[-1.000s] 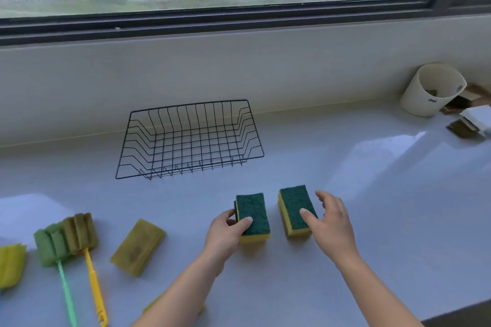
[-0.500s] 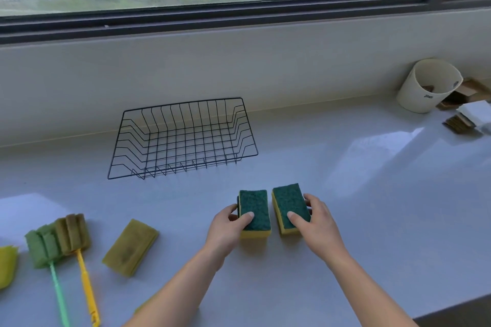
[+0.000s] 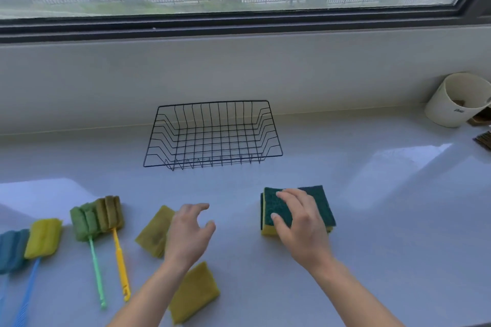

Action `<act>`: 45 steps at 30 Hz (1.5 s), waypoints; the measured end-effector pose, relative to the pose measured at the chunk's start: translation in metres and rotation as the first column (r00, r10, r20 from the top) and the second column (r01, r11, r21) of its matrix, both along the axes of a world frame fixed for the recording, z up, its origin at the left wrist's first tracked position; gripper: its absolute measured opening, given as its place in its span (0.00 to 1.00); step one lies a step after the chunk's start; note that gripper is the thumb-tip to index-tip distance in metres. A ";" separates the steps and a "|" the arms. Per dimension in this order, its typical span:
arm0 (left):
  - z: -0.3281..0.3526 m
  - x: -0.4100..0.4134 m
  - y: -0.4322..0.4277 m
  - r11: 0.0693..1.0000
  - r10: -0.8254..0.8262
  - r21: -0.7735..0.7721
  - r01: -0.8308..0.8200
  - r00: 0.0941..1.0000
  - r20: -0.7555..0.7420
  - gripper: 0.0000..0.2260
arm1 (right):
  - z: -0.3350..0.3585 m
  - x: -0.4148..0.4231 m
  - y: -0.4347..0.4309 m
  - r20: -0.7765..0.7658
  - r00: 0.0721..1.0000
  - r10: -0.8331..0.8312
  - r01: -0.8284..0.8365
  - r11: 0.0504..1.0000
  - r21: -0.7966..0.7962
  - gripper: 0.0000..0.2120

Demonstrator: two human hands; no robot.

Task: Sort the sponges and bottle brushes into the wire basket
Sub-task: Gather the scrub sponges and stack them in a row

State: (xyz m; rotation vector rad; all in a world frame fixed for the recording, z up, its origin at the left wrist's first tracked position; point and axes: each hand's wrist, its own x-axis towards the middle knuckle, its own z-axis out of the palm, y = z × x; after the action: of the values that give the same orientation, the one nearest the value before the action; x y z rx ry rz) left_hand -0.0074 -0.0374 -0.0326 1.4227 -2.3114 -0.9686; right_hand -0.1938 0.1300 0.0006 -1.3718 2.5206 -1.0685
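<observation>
An empty black wire basket point(image 3: 212, 101) stands at the back of the white counter. Two green-topped yellow sponges point(image 3: 321, 203) lie pressed side by side in front of it, and my right hand point(image 3: 300, 231) grips the pair from above, thumb on the left side. My left hand point(image 3: 186, 233) hovers open over an olive-yellow sponge point(image 3: 151, 233). Another yellow sponge point(image 3: 196, 292) lies under my left forearm. At the left lie several bottle brushes: a green one point(image 3: 85, 220), an olive one with a yellow handle point(image 3: 110, 211), a yellow one point(image 3: 43, 237) and a blue one point(image 3: 12, 249).
A white cup point(image 3: 457, 98) lies tilted at the back right with brown items point(image 3: 483, 139) beside it. A pale wall under the window closes off the back. The counter's front edge shows at the bottom right.
The two green sponges came together. My left hand let go of its sponge and moved left over the olive-yellow sponge. My right hand now covers both green sponges.
</observation>
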 end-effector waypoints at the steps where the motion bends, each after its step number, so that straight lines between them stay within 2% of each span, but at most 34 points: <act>1: -0.003 0.012 -0.008 0.994 0.012 -0.113 0.000 0.994 0.106 0.19 | -0.001 0.010 -0.006 0.013 0.999 0.044 -0.044 0.999 0.006 0.20; 3: -0.010 0.035 -0.025 0.960 0.046 -0.276 0.042 0.951 0.307 0.23 | -0.004 0.031 -0.017 0.043 0.990 0.131 -0.132 0.991 0.031 0.19; 4: -0.014 0.044 -0.032 0.952 0.056 -0.298 0.064 0.924 0.377 0.26 | -0.007 0.043 -0.021 0.058 0.982 0.179 -0.182 0.982 0.044 0.18; 7: -0.024 0.061 -0.050 0.974 0.041 -0.214 0.076 0.867 0.497 0.34 | -0.020 0.075 -0.029 0.107 0.924 0.367 -0.378 0.918 0.119 0.21; 9: -0.028 0.064 -0.055 0.986 0.027 -0.155 0.064 0.854 0.519 0.36 | -0.031 0.093 -0.032 0.156 0.851 0.502 -0.525 0.820 0.228 0.27; 11: -0.031 0.064 -0.055 0.989 0.011 -0.133 0.063 0.869 0.494 0.37 | -0.043 0.105 -0.033 0.171 0.776 0.606 -0.624 0.701 0.345 0.36; 13: -0.030 0.061 -0.052 0.997 0.027 -0.074 0.001 0.929 0.369 0.35 | -0.052 0.114 -0.033 0.171 0.718 0.675 -0.668 0.599 0.442 0.43; 15: -0.028 0.059 -0.048 0.994 0.103 0.025 -0.110 0.972 0.210 0.32 | -0.060 0.122 -0.033 0.156 0.691 0.706 -0.671 0.547 0.500 0.45; 17: -0.026 0.058 -0.040 0.950 0.226 0.212 -0.228 0.974 0.033 0.27 | -0.065 0.127 -0.032 0.108 0.700 0.706 -0.651 0.570 0.501 0.41; 19: -0.023 0.056 -0.030 0.827 0.388 0.495 -0.267 0.908 -0.159 0.19 | -0.068 0.124 -0.029 0.052 0.746 0.664 -0.605 0.643 0.469 0.35; 20: -0.021 0.055 -0.023 0.746 0.461 0.616 -0.253 0.863 -0.205 0.15 | -0.068 0.120 -0.026 0.061 0.780 0.622 -0.578 0.680 0.452 0.33; 22: -0.019 0.054 -0.012 0.636 0.550 0.738 -0.224 0.803 -0.230 0.09 | -0.068 0.107 -0.014 0.153 0.841 0.519 -0.532 0.741 0.411 0.31; 24: -0.022 0.052 -0.005 0.623 0.588 0.739 -0.258 0.777 -0.224 0.10 | -0.067 0.092 0.001 0.251 0.864 0.438 -0.502 0.795 0.341 0.30; 27: -0.026 0.050 -0.003 0.674 0.579 0.656 -0.339 0.794 -0.185 0.13 | -0.062 0.077 0.020 0.399 0.859 0.320 -0.425 0.881 0.207 0.25; 30: -0.026 0.047 -0.006 0.744 0.451 0.576 -0.339 0.890 -0.059 0.27 | -0.056 0.072 0.026 0.490 0.819 0.298 -0.398 0.911 0.111 0.23; 32: -0.026 0.045 -0.006 0.847 0.330 0.428 -0.314 0.943 0.039 0.31 | -0.049 0.075 0.022 0.597 0.758 0.263 -0.354 0.935 0.037 0.21; 34: -0.026 0.044 -0.006 0.893 0.289 0.341 -0.293 0.955 0.063 0.29 | -0.041 0.080 0.012 0.754 0.636 0.164 -0.241 0.970 -0.008 0.18; 37: -0.027 0.046 -0.001 0.863 0.315 0.414 -0.288 0.949 0.004 0.24 | -0.030 0.087 -0.015 0.944 0.328 0.031 -0.083 0.997 -0.004 0.12; 40: -0.029 0.048 0.005 0.861 0.307 0.437 -0.261 0.951 -0.037 0.22 | -0.022 0.091 -0.046 0.999 0.047 -0.027 0.035 0.999 0.025 0.11; 42: -0.029 0.050 0.006 0.858 0.311 0.445 -0.256 0.949 -0.055 0.21 | -0.019 0.093 -0.063 0.998 -0.011 -0.062 0.036 0.997 0.062 0.13; 45: -0.029 0.053 0.008 0.844 0.325 0.476 -0.249 0.942 -0.084 0.19 | -0.023 0.095 -0.076 0.988 -0.007 -0.154 -0.024 0.988 0.154 0.14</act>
State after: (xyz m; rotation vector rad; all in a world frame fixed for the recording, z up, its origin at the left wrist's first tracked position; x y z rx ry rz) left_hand 0.0456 -0.0296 -0.0614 1.7249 -1.7456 -1.5371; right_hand -0.0991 0.0538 -0.0220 -0.0613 1.3598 -1.1754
